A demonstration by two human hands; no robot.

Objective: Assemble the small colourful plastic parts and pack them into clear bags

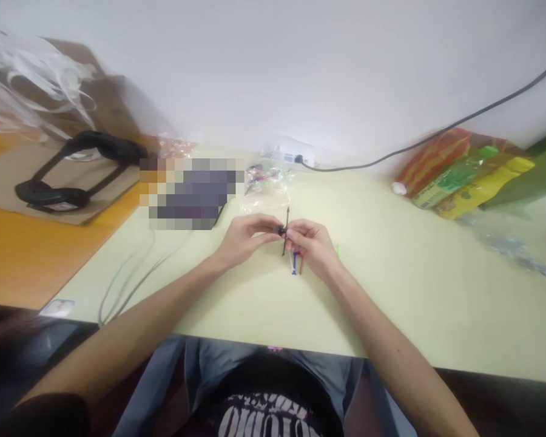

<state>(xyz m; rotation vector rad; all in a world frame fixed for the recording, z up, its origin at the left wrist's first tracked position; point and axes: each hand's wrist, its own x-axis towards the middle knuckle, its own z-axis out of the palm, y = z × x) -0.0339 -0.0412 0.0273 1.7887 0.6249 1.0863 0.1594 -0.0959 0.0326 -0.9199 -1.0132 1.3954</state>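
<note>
My left hand [248, 238] is closed, thumb and fingers pinching a small black piece [280, 230]. Against it stands a thin dark rod [287, 217] with a pointed upper end, roughly upright. The fingers of my right hand [313, 241] are closed on the rod near its middle. Whether the rod and the black piece are joined I cannot tell. Just below the fingers on the pale table [255, 303] lie a thin blue piece [294, 264] and a thin red piece [301, 263], partly covered by my right hand. A bit of green [339, 250] shows beside that wrist.
Behind my hands lie clear plastic bags [266, 197] with small coloured parts. A blurred-out dark object [191, 191] is at left, near grey cables [130, 285] and a black frame-like device [59, 197]. Bright packages and a green-capped bottle [464, 176] stand at right.
</note>
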